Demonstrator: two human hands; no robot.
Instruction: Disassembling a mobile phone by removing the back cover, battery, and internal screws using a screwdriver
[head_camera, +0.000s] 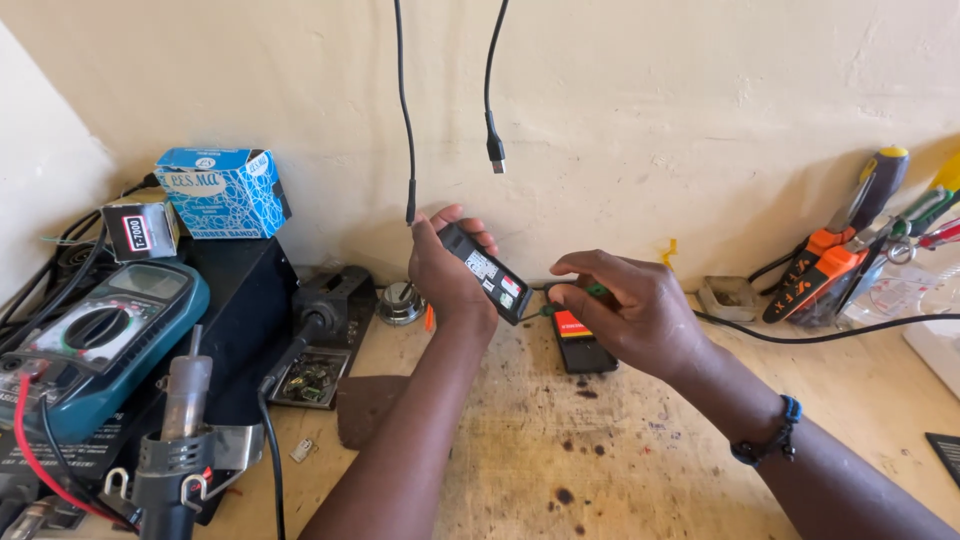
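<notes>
My left hand (447, 268) holds a small black phone (487, 273) tilted up above the bench, its open back with stickers facing me. My right hand (625, 308) grips a thin tool with a green handle (597, 291), its tip touching the phone's lower edge. Under my right hand a black slab with a red label (580, 340) lies flat on the wooden bench (600, 450).
A teal multimeter (95, 335) with red leads and a hot-air tool (180, 430) sit at left. A blue box (225, 190) stands on a black unit. Two black cables (405, 120) hang from above. Screwdrivers and pliers (850, 250) lean at right.
</notes>
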